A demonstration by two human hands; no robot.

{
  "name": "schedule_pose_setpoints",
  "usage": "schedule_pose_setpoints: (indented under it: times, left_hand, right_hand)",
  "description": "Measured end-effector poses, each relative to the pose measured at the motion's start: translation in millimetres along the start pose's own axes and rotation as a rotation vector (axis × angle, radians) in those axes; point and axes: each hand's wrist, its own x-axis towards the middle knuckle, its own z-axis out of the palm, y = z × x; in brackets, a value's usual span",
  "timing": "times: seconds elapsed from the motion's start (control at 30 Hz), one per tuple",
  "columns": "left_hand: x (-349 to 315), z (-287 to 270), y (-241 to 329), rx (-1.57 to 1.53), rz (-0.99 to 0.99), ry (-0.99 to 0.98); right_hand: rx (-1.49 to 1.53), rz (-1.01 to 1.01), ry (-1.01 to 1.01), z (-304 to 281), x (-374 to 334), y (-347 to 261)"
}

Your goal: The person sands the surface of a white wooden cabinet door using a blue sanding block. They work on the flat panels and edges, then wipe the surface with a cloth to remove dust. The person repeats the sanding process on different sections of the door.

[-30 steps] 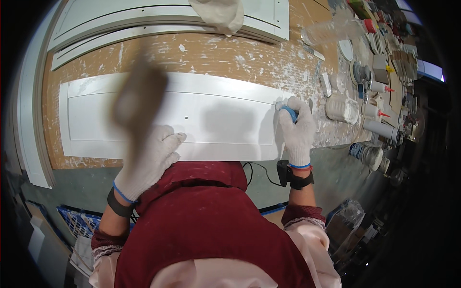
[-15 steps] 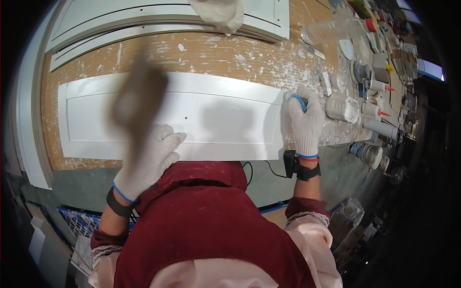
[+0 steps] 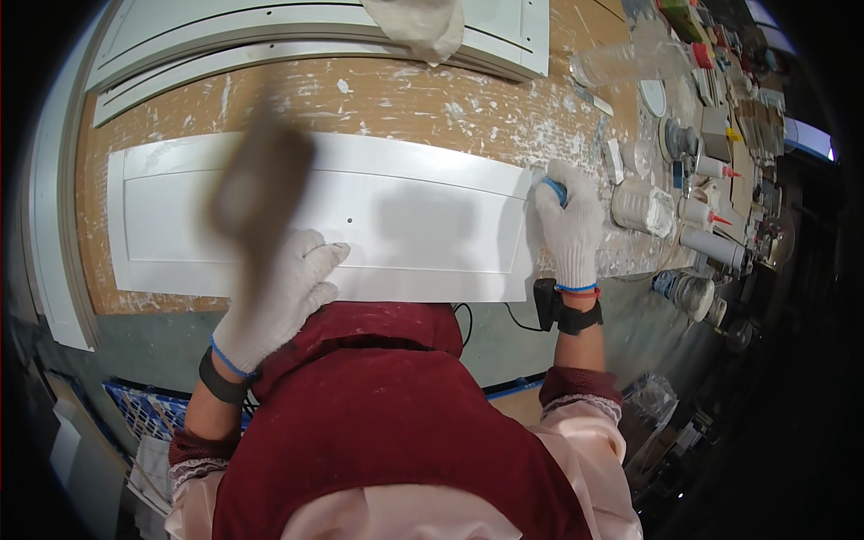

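Note:
A white rectangular panel with a raised border and a small hole lies lengthwise before me on the worktable. My left hand, in a white knit glove, rests on the near part of the panel with its visible fingers stretched out. A dark blurred shape covers part of that hand and of the panel. At the panel's right end, my gloved right hand is closed around a small blue object. Most of that object is hidden in the grip, so its kind cannot be made out.
White-spattered wooden tabletop surrounds the panel. Stacked white panels with a pale cloth on top lie at the far side. To the right are a white-smeared tub, a clear bottle and several red-tipped bottles.
My right hand has turned slightly at the panel's right end, and the blue object sits a little farther left. My left hand and the panel have barely moved.

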Motion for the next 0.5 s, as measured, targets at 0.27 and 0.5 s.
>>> schedule_pose_setpoints:
  times: [0.27,0.5]
  left_hand:
    - [-0.3,0.5,-1.0,0.008,0.001,0.003]
    - [0.4,-0.2,-0.5,-0.006,0.002,-0.007]
  right_hand:
    - [0.036,0.105,-0.069,-2.0,-20.2,1.6]
    - [0.060,0.018,0.041,0.3,-12.8,-5.7]
